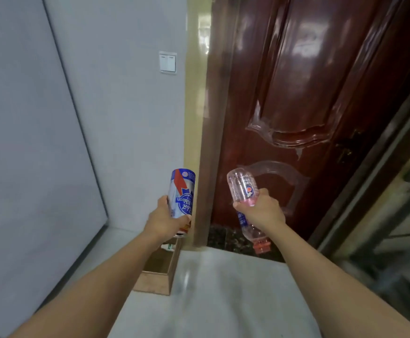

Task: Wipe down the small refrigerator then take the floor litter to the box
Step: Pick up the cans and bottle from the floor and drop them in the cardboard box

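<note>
A: What do the hands have hold of?

B: The left hand [166, 219], low in the middle of the frame, has its fingers curled round a blue, silver and red can [181, 194]; the can is upside down, its lettering inverted; its lower end sits in the palm. The right hand [261, 212], just right of centre, grips a clear plastic bottle [241, 186] round its middle; the bottle is tilted, its base up and to the left, its red cap [262, 247] down and to the right below the wrist.

A: And the box?

B: A brown cardboard box [157, 276] stands on the pale floor [223, 289] in the lower centre, open at the top, directly beneath the left forearm and just below the can; something white with a green mark lies inside at its far end, too hidden to name.

A: What surrounds it?

B: A grey wall [126, 118] behind, with a white double switch [167, 62] in the upper centre; a glossy dark red door [296, 93] fills the upper right; a large pale panel [28, 142] takes the left of the frame, and I cannot tell whether that is the refrigerator.
</note>
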A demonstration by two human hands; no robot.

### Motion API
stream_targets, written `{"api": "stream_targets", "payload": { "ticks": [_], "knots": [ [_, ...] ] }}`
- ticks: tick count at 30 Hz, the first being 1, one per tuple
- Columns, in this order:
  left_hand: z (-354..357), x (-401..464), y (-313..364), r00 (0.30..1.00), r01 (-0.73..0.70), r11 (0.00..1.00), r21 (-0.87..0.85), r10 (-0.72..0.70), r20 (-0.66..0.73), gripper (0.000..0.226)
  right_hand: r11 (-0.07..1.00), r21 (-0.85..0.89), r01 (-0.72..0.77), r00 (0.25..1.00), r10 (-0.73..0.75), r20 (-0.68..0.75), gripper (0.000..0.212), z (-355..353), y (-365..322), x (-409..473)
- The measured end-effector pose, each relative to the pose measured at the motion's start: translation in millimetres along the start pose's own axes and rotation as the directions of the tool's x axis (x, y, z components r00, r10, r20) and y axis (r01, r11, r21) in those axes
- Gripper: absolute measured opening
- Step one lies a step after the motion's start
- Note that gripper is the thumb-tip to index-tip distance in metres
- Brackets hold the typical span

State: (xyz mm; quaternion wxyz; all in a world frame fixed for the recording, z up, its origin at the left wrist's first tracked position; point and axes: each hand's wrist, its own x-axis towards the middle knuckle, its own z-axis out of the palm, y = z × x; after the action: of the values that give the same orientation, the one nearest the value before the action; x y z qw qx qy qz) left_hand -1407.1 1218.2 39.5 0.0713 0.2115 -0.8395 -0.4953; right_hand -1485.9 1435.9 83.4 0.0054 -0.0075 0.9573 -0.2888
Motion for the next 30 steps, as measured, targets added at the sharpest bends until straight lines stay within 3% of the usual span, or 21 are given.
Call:
{"api": "stream_targets", "payload": {
  "ticks": [7,15,23,30],
  "knots": [
    [-4,90,-13,0.982,0.133,0.991,-0.026,-0.135,-0.135,0.067,0.992,0.032,0.125,0.984,-0.128,0.127,0.066,45,-48,120],
    [4,168,-29,0.875,0.311,0.939,-0.147,-0.344,-0.340,0.077,0.944,0.048,0.327,0.891,-0.324,0.319,0.066,107,-101,245],
    [0,210,-70,0.741,0.468,0.850,-0.240,-0.526,-0.418,0.077,0.900,0.097,0.424,0.754,-0.411,0.512,0.066,192,-154,297],
    [-9,271,-134,0.659,0.548,0.768,-0.331,-0.640,-0.394,0.075,0.875,0.051,0.481,0.661,-0.399,0.636,0.063,282,-197,330]
  ]
}}
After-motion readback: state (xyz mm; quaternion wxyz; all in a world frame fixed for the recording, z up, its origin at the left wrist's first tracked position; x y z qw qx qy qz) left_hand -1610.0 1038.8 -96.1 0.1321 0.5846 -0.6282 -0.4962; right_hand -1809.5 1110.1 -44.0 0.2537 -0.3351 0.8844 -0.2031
